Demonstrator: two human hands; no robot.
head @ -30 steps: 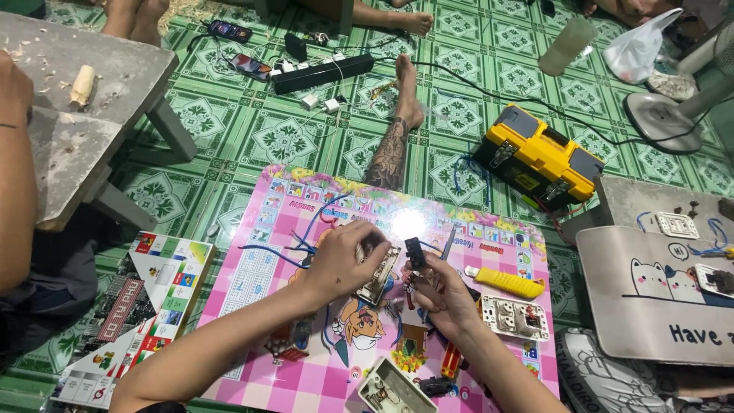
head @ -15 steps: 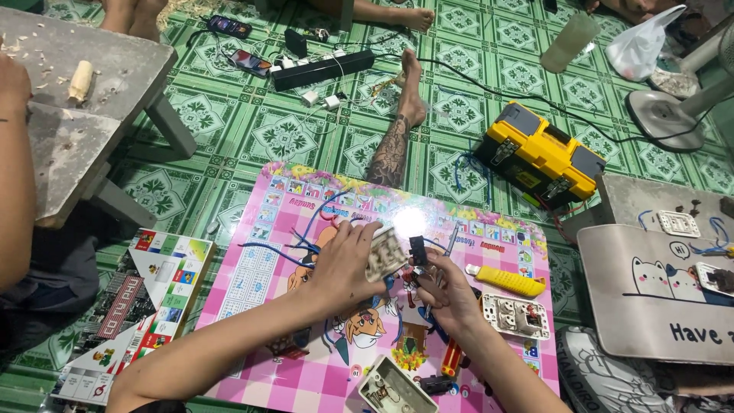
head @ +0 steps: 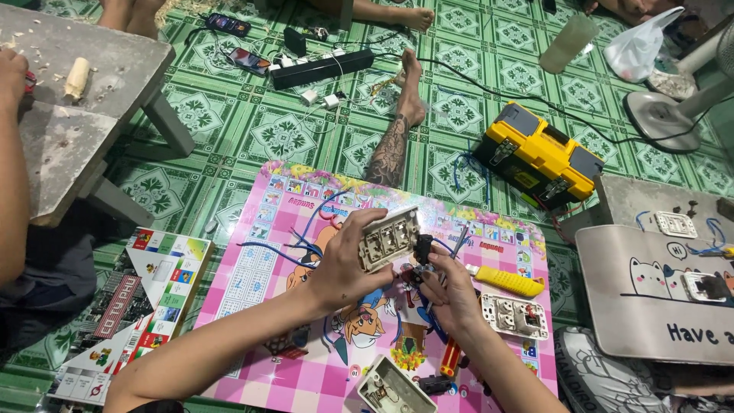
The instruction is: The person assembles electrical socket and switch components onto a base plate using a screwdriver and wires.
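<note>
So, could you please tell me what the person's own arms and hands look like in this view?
Both forearms come up from the bottom edge and are bare: no sleeves show in view. The left hand and the right hand wear no gloves. No watch, bracelet or ring can be made out on either, and no markings show on the forearms.

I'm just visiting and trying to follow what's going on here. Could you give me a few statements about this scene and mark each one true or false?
1. The left hand holds a beige switch panel. True.
2. The toolbox on the floor is red. False: it is yellow and black.
3. A yellow-handled tool lies on the pink mat. True.
4. The right hand rests flat and empty on the mat. False: it is raised, its grip on small dark parts and wires beside the panel.
</note>
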